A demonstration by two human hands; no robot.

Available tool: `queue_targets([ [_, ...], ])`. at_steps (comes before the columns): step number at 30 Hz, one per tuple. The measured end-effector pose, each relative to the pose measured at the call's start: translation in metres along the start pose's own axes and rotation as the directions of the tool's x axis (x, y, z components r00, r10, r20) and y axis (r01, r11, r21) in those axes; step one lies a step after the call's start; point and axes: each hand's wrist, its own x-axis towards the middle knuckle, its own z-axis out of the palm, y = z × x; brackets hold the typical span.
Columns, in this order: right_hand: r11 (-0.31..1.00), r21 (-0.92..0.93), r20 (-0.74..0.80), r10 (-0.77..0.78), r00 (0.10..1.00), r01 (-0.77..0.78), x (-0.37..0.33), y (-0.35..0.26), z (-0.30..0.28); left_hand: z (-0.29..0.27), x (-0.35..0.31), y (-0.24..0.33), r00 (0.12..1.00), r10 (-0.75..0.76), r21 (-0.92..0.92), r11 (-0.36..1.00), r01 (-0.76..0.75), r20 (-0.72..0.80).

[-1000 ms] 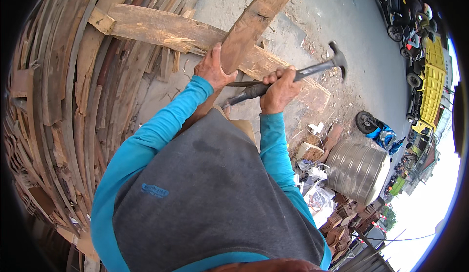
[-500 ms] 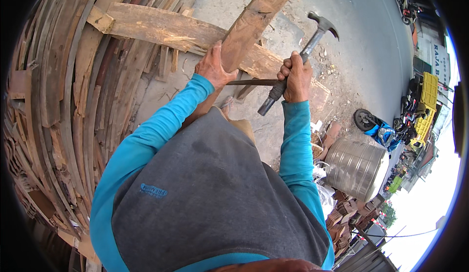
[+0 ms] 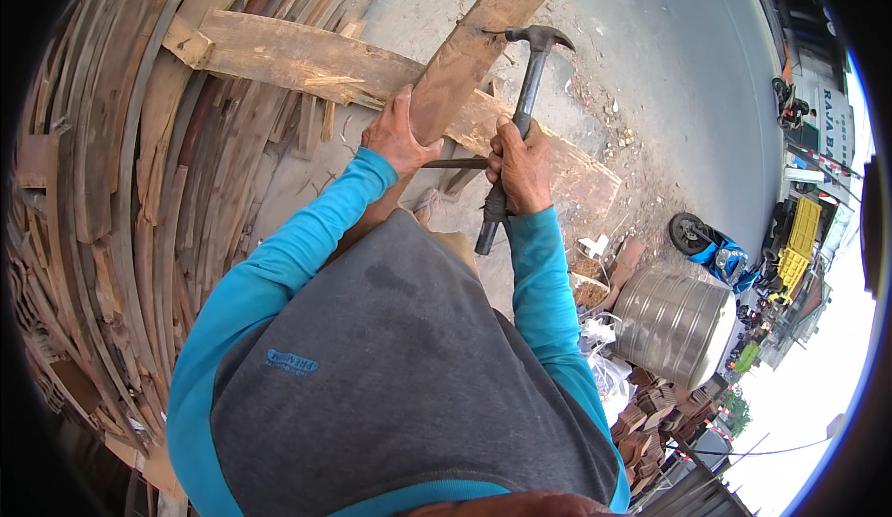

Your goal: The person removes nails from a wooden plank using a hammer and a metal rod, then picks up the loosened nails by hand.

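My right hand (image 3: 522, 166) is closed round the handle of a claw hammer (image 3: 530, 80), its grip end hanging below my fist. The hammer's head lies at the right edge of a long wooden plank (image 3: 465, 66), beside what looks like a bent nail (image 3: 492, 31). My left hand (image 3: 398, 138) grips the near part of this plank, fingers on its left side and thumb at its right. A thin dark bar (image 3: 453, 163) spans the gap between my hands; I cannot tell what it is or whether either hand holds it. Under the plank crosses a wide board (image 3: 307, 57).
Stacked old planks (image 3: 102, 192) fill the left side. At right stand a ribbed metal drum (image 3: 674, 322), stacked roof tiles (image 3: 650, 424), a plastic bag (image 3: 609, 382) and a blue motorcycle (image 3: 720, 252). Rubble (image 3: 632, 141) is scattered on the ground beside the crossing board.
The hammer has swung left, and its head has come from over the ground to the plank's edge by the nail. My right hand moved left with it; my left hand keeps its grip.
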Motion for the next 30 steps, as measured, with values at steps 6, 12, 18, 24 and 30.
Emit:
queue_targets([
  [6, 0.866, 0.206, -0.346, -0.372, 0.862, 0.456, -0.011, -0.033, -0.024, -0.003, 0.004, 0.002, 1.000, -0.024, 0.009, 1.000, 0.024, -0.002],
  [12, 0.986, 0.117, -0.092, -0.107, 0.990, 0.117, 0.007, 0.011, 0.009, -0.001, 0.001, 0.008, 0.999, -0.037, 0.005, 0.999, 0.037, 0.035],
  [18, 0.902, 0.260, -0.280, -0.270, 0.921, 0.344, -0.017, -0.019, -0.020, -0.001, 0.000, -0.003, 1.000, -0.009, 0.008, 1.000, 0.009, -0.005],
  [24, 0.846, 0.125, -0.552, -0.375, 0.745, 0.519, 0.011, 0.015, 0.003, -0.001, 0.002, 0.009, 0.999, -0.041, 0.030, 0.999, 0.040, 0.025],
  [30, 0.938, 0.250, -0.234, -0.181, 0.955, 0.239, -0.010, 0.004, -0.005, -0.006, 0.007, 0.001, 1.000, -0.026, 0.011, 1.000, 0.026, 0.007],
])
